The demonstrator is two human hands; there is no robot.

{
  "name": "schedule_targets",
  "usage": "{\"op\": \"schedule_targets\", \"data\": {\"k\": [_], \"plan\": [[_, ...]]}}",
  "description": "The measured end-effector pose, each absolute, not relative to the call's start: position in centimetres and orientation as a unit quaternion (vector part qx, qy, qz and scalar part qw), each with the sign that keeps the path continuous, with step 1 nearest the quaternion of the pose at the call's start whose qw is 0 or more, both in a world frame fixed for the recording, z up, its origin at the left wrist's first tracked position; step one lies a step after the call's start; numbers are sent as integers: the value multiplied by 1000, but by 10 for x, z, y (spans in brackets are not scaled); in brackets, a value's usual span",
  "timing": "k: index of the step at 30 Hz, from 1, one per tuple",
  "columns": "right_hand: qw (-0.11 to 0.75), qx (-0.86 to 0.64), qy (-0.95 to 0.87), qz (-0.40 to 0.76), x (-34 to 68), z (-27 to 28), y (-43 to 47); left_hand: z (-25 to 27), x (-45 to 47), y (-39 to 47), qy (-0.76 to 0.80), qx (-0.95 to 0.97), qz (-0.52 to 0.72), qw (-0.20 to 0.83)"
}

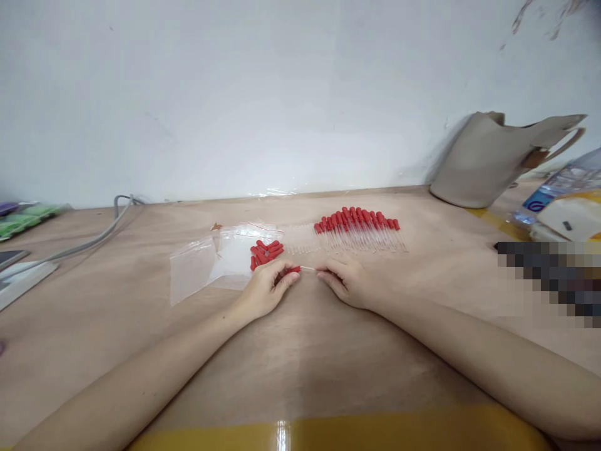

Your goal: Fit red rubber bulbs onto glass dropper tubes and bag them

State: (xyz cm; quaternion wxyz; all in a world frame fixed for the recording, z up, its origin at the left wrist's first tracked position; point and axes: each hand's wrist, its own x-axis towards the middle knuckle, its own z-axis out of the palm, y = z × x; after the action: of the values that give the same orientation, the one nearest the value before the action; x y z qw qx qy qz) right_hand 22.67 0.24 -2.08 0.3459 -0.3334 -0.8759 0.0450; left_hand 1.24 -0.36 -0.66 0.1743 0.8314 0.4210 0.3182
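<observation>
- Yellow tape (328,432) is seen along the near edge of the table (300,363), with both forearms stretched forward toward the middle.
- One cap (294,269) is pinched by the left hand (270,287), thumb and fingers closed round it; its rear part is hidden by the fingers.
- One tube (307,269) is held near its other end by the right hand (345,282), the fingertips brought together on it.
- Cap and tube are lined up between the two hands and seem to be joined; how deep the tube is seated cannot be told.
- Capped tubes (360,216) are laid side by side in a long row, beyond the right hand, red ends toward the wall (282,94). These can be judged as done.
- Bare tubes (300,239) are set out just left of that row; their count is too faint to be read, but they appear to be left over for capping.
- Loose caps (261,258) are heaped just beyond the left hand, at the right side of the plastic bags (192,269); these too are unused.
- By the look of it, more than half is finished, and one piece is being worked.
- A beige bag (474,163) and a bottle (563,188) are kept at the far right, well apart; a cable (94,241) is trailed at the left.
</observation>
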Motion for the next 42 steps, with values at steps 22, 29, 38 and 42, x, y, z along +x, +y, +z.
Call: {"op": "schedule_targets", "data": {"k": [22, 29, 38, 42], "plan": [[274, -306, -901, -142, 232, -12, 2, -5, 12, -4, 364, 871, 306, 123], [342, -304, -888, -35, 238, -19, 6, -5, 12, -5, 375, 846, 351, 143], [323, -295, -897, -65, 229, -13, -5, -11, 13, -7, 363, 852, 342, 161], [298, -294, -906, -63, 225, -15, -3, -10, 13, -8, 359, 853, 344, 157]]}}
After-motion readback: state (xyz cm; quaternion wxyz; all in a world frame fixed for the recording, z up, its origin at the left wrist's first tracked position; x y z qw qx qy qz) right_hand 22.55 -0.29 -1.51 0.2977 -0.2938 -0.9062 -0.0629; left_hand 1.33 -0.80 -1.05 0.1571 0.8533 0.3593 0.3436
